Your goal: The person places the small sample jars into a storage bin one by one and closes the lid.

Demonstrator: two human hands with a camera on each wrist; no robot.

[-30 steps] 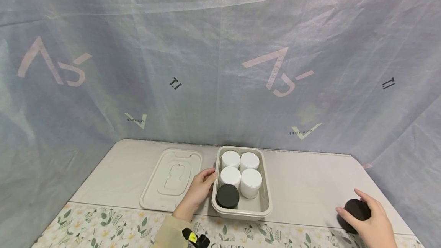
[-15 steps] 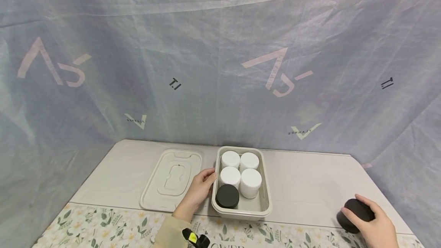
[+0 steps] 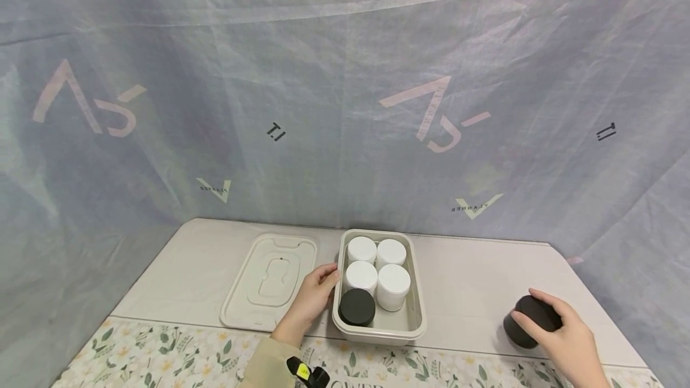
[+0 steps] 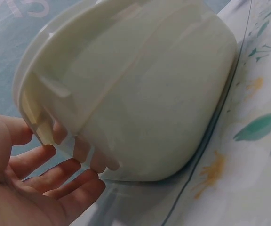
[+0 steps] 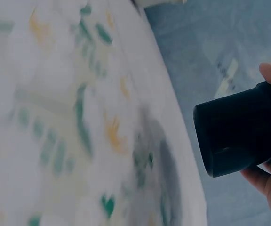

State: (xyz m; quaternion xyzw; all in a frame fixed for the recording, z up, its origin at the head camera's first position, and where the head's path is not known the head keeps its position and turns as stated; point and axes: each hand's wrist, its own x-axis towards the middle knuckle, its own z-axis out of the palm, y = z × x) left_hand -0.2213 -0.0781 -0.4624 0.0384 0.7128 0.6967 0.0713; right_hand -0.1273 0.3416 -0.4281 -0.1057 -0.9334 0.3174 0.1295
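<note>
My right hand (image 3: 568, 331) grips a black cylindrical jar (image 3: 530, 322) by one end, thumb and fingers on opposite sides. In the right wrist view, the jar (image 5: 236, 132) is tilted and clear of the table, its shadow below. My left hand (image 3: 315, 292) holds the left side of a pale rectangular storage box (image 3: 415, 310). In the left wrist view, the thumb and index fingertip meet the box's rim (image 4: 20, 89), and the other fingertips are close to its outer wall. Inside the box stand several white lidded jars (image 3: 393, 280) and one black jar (image 3: 357, 307) at the front left.
The box's lid (image 3: 272, 277) lies flat to the left of the left hand. A pale sheet with a floral front strip (image 3: 178, 352) covers the table. Grey-blue fabric (image 3: 323, 94) hangs behind and at both sides.
My right hand has closed around the black jar, lifted it and moved it left and slightly back. The left hand and the box have stayed in place.
</note>
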